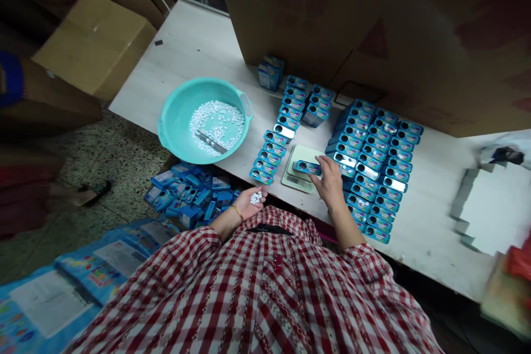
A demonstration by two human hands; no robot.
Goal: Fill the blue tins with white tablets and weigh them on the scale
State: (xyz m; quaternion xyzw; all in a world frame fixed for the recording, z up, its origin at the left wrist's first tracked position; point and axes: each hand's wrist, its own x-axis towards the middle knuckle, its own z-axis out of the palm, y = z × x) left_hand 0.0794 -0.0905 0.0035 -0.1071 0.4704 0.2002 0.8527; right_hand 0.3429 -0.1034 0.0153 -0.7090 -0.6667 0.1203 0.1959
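Observation:
My left hand (250,202) is cupped palm up at the table's near edge, holding a small heap of white candies (256,197). My right hand (331,180) rests on a blue tin (307,167) that lies on a small pale green scale (299,172), its fingers curled against the tin's right end. Left of the scale runs a column of blue tins (277,138). To the right lie several rows of the same tins (375,160).
A teal basin (174,116) with white candies and a metal scoop (210,141) sits at the table's left. A large cardboard box (373,33) stands behind the tins. More blue tins are piled on the floor (191,193). White foam pieces (489,204) lie at right.

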